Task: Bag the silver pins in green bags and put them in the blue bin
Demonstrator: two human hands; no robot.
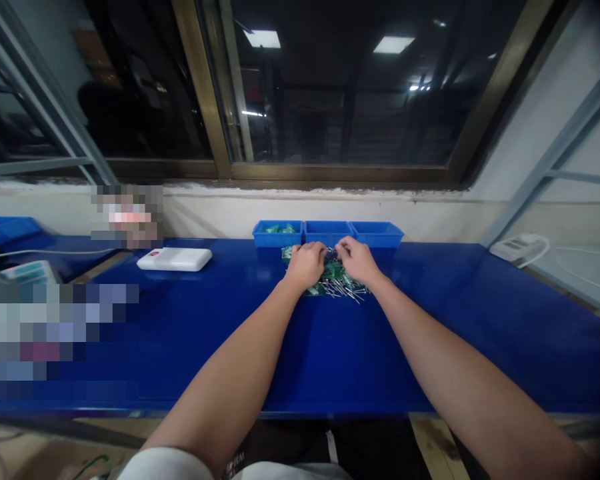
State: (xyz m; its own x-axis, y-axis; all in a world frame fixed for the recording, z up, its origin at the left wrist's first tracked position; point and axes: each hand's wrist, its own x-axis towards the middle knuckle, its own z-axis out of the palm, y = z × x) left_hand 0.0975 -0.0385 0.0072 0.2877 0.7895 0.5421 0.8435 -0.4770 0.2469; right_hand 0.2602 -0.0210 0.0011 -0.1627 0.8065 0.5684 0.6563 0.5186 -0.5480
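Observation:
My left hand (307, 264) is over the left side of a pile, its fingers bent and pressed together at the tips. Whatever lies between them is too small to make out. Opposite it, my right hand (356, 259) pinches with thumb and forefinger, also on something I cannot make out. Between and below the hands lies a heap of thin metal pins or screws (341, 288), mixed with small green-and-clear packets (334, 271). Part of the heap is hidden by my hands. Just behind stand blue bins; the left bin (279, 241) has green packets in it.
The middle bin (329, 240) and right bin (377, 241) adjoin the left one along the wall. A white power bank (175, 259) lies on the blue tabletop (205, 333) to the left. A white power strip (520, 247) with a cable is at the far right.

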